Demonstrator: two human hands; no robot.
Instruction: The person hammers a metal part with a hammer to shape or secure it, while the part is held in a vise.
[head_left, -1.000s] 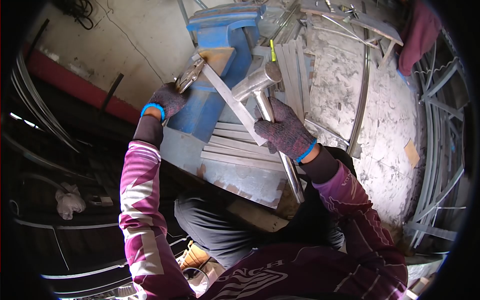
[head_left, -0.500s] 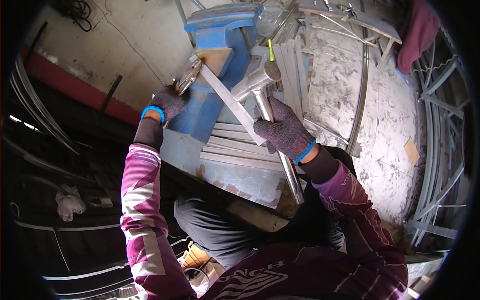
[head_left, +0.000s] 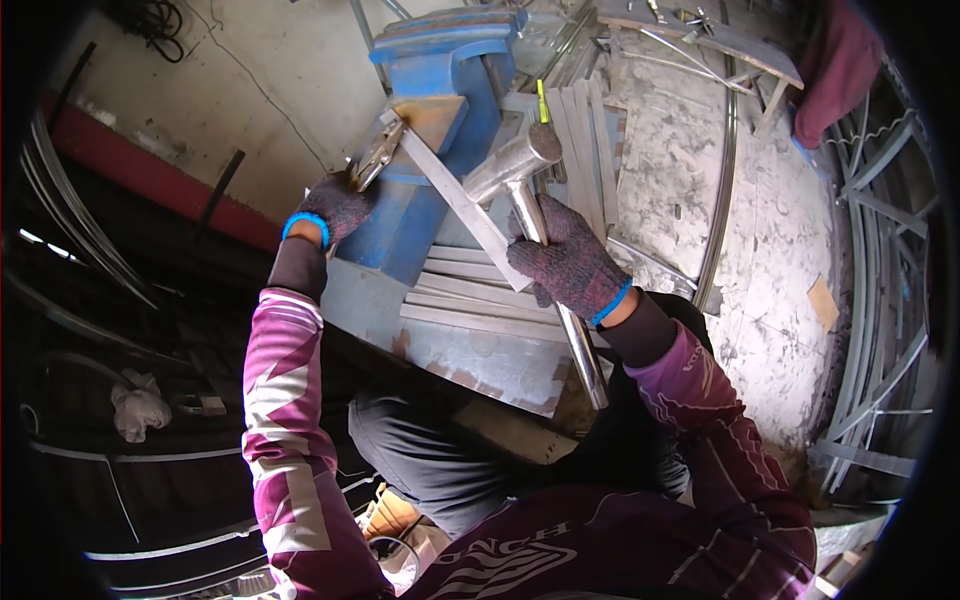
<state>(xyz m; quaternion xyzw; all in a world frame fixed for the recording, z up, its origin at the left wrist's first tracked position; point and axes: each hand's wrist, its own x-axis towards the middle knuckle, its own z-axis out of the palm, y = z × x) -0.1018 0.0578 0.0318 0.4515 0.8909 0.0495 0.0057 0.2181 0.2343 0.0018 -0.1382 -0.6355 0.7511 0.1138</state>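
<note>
My left hand [head_left: 340, 207], in a dark knit glove, is closed round a pair of locking pliers [head_left: 380, 155]. Their jaws clamp the far end of a flat metal bar [head_left: 455, 200], which slants across the blue vise [head_left: 440, 125] toward me. In my gloved right hand [head_left: 575, 255] is a metal hammer [head_left: 515, 165], gripped by its handle. The hammer head overlaps the bar's middle in this view, and the bar's near end reaches my right fingers. Under the bar, several flat bars [head_left: 480, 295] lie on a metal plate [head_left: 450, 350].
More flat strips [head_left: 585, 140] lie beyond my right hand. A low bench [head_left: 700, 35] with tools stands at the back right, where a person's maroon clothing [head_left: 840, 70] shows. Long metal profiles [head_left: 880, 260] line the right edge, and curved rods [head_left: 85, 220] the left.
Both hands, the hammer and the clamped bar stay in place. At the upper right, the other person's maroon clothing has shifted very slightly.
</note>
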